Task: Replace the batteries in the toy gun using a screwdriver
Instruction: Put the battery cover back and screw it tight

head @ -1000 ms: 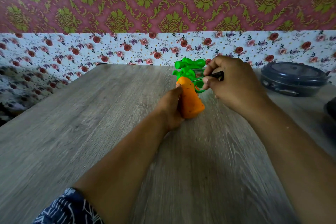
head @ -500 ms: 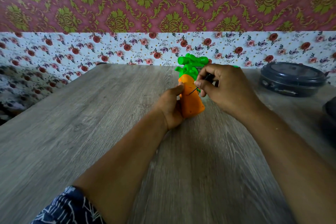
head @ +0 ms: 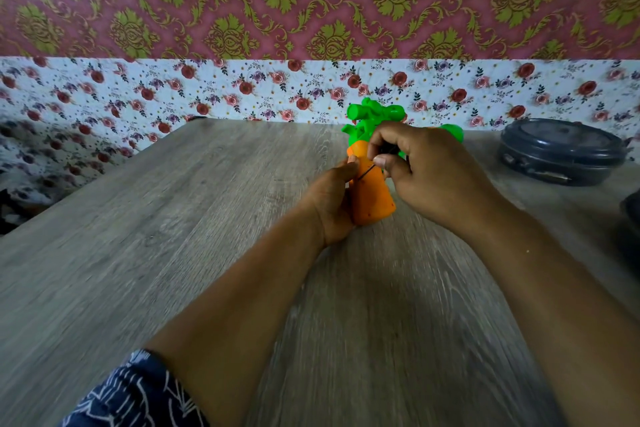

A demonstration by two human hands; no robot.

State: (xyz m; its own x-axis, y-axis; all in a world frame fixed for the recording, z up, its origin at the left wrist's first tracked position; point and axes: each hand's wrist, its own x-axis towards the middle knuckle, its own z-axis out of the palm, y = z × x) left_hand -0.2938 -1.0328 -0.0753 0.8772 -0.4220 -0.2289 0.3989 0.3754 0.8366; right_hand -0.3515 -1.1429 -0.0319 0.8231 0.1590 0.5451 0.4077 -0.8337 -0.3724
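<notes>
Upright near the middle of the grey wood-grain table stands the plastic toy gun with an orange grip and bright green upper body, its orange end toward the camera and the green parts pointing away toward the floral wall. The left hand wraps the orange grip from the left side, thumb lying along its top edge, fingers curled behind and out of sight. The right hand sits just to the right of the toy and partly over it, its thumb and curled fingers pinching the thin screwdriver with a black handle and dark metal shaft; the shaft slants down-left and its tip touches the orange face just below the green section.

Most of the screwdriver handle is buried inside the right fist, and the right hand covers much of the green body, so only a green barrel end shows past the knuckles. Any screw or battery cover is too small to make out. A dark round lidded container sits at the far right of the table, well apart from the hands.

Compared with half a second ago, the hands, toy and screwdriver hold nearly the same pose, with the tip still on the orange grip.
</notes>
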